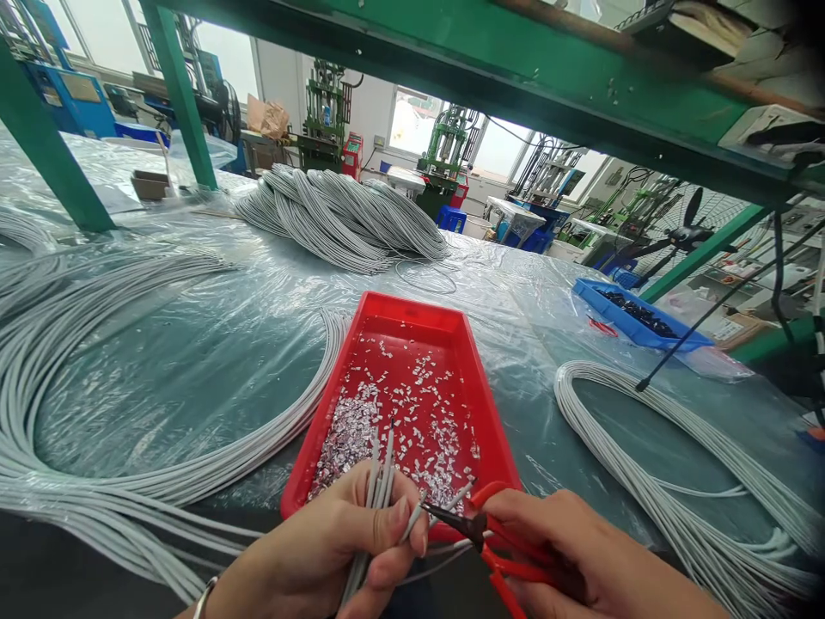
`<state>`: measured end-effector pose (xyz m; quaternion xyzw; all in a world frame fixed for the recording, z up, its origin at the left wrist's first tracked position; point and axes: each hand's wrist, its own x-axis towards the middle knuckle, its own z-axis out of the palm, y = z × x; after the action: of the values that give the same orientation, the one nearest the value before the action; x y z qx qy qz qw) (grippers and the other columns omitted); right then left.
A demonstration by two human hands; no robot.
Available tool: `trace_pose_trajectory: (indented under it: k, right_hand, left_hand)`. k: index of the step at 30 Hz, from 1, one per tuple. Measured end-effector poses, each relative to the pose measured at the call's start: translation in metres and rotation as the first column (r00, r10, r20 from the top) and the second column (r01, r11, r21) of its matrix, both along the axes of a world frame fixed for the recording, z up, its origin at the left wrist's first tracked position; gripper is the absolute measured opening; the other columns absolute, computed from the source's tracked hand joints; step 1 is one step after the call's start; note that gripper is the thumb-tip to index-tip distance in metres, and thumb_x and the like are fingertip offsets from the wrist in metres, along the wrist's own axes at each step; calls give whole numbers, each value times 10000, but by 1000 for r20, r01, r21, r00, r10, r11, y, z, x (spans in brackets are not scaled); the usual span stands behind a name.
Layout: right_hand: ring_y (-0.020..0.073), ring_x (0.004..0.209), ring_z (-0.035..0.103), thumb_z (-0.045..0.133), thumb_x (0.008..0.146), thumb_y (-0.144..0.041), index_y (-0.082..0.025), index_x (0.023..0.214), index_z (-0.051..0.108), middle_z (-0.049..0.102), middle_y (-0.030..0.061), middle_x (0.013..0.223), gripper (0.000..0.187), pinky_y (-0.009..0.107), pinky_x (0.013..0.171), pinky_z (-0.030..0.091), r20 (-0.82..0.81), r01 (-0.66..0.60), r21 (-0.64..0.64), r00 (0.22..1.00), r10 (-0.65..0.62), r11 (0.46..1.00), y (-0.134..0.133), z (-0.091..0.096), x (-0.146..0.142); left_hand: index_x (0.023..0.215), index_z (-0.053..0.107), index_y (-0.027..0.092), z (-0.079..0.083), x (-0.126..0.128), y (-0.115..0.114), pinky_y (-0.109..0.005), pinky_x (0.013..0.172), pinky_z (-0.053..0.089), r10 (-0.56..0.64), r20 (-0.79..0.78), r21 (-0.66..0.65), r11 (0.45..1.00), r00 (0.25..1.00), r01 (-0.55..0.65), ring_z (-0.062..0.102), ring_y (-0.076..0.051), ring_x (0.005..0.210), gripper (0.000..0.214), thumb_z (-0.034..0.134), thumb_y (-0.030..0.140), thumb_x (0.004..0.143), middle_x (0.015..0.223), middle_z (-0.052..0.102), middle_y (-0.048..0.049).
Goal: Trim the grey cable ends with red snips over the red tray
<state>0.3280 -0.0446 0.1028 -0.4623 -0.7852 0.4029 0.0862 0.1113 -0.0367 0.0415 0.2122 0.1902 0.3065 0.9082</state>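
Note:
My left hand [367, 533] is closed round several light grey cables [381, 481], whose ends stick up past the fingers. One cable end lies between thumb and forefinger. My right hand [567, 550] grips red-handled pliers [525, 559]; their dark, narrow jaws meet that cable end beside my left thumb. Whether the jaws are fully closed I cannot tell. Just beyond both hands sits a red tray [480, 387] scattered with small shiny silver scraps [354, 421].
Coiled grey cables lie left [39, 387] and right [599, 430] on the plastic-covered table [522, 318]. Farther back are a large cable heap [348, 215] and a blue tray [593, 301] of black parts. A green beam [451, 43] crosses overhead; a black fan [689, 232] stands right.

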Motion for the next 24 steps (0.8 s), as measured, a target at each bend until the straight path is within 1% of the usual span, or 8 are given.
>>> trace_pose_trajectory:
  k: [3,6,10,12,14,17,20,24]
  right_hand:
    - [224,752,614,573,722,-192,-246,958,676,632,46,827,263,334,683,513,-55,174,-15,983,-175,985,3,-2,-11]
    - [206,709,581,630,644,-196,-199,738,672,594,18,759,102,303,645,496,-91,224,-92,968,-232,970,6,-2,-18]
    - [131,546,480,649,638,-178,-181,650,625,528,-29,626,27,235,506,420,-243,234,-178,931,-273,956,10,1,-22]
    - [109,524,481,662,707,-201,-172,686,613,566,-24,646,61,216,492,401,-411,188,-269,864,-289,945,12,-3,-29]
    - [83,491,477,718,713,-192,-159,684,589,606,-21,633,137,182,457,363,-572,110,-391,749,-335,914,15,-13,-39]
    - [56,381,411,766,696,-288,-158,657,557,551,-64,443,249,159,377,267,-687,-12,-545,580,-439,838,20,-36,-52]
    - [50,286,314,716,686,-462,-184,547,483,391,-112,298,388,173,349,243,-690,-132,-641,530,-493,756,24,-56,-59]
    - [22,204,162,687,681,-438,-194,516,450,331,-137,267,378,193,318,238,-663,-224,-717,512,-546,660,24,-62,-58]
  left_hand:
    - [656,653,148,-1,0,0,-70,245,308,153,-8,91,984,988,-152,471,-33,246,236,740,364,697,422,544,41]
    - [687,645,166,-1,-2,2,-60,259,311,294,-41,169,944,955,-283,493,-30,266,207,707,358,736,460,578,43]
    - [708,625,167,-2,0,2,-76,276,334,316,-141,239,931,938,-278,489,-34,277,246,698,400,730,462,577,48]
    - [700,600,164,-5,5,0,-96,289,342,277,-220,295,933,935,-207,509,-54,302,302,686,452,718,465,581,37]
    - [678,584,158,-8,9,-1,-104,307,319,259,-314,367,920,914,-135,510,-59,326,341,654,487,730,449,557,36]
    - [680,600,147,-11,12,-1,-116,346,290,298,-367,479,872,881,-95,480,-42,360,332,622,467,767,495,549,31]
    - [691,625,147,-11,9,2,-148,385,334,322,-356,543,836,878,-86,456,-49,396,236,635,366,779,571,567,15]
    - [654,629,149,-7,6,4,-175,390,346,331,-354,590,805,874,-66,433,-70,415,165,624,259,778,554,511,29]
